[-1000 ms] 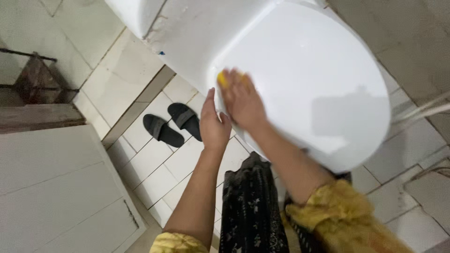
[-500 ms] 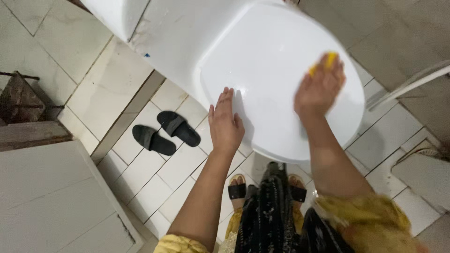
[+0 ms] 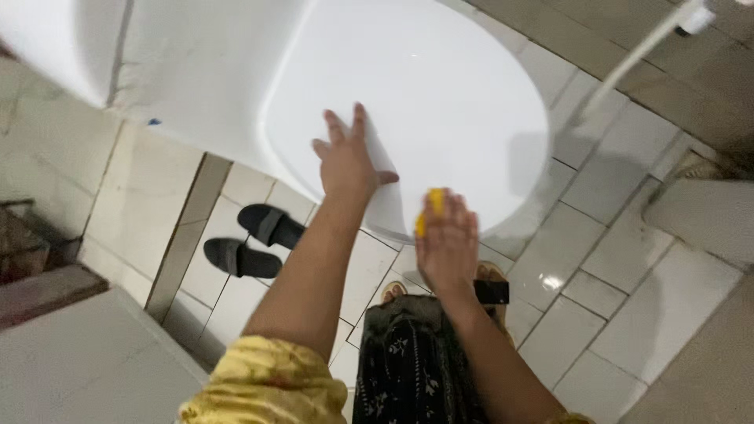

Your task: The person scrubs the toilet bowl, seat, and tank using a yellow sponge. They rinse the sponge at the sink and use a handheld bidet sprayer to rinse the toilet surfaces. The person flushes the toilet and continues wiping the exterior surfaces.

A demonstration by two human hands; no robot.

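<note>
Left hand [image 3: 348, 161] open, flat on one white lid [image 3: 424, 102]. Right hand [image 3: 448, 243] grips one yellow sponge [image 3: 430, 208] at lid's near edge. Two black slippers [image 3: 255, 239] on tiled floor [image 3: 581, 259].

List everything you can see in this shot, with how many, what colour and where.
toilet lid: one, white, closed, top centre
sponge: one, yellow, at the lid's near edge, under the right hand
slippers: two, black, on the floor left of the toilet
floor tiles: many, pale grey-white, all around
pipe: one, white, slanting at upper right
step: one, dark brownish, far left
sandals: two, partly hidden, on the person's feet below the lid
skirt: one, black with pale pattern, bottom centre
sleeves: yellow, left one clear at bottom, right one barely in view
left hand: one, flat on the lid, fingers spread
right hand: one, holding the sponge at the lid's front rim
</note>
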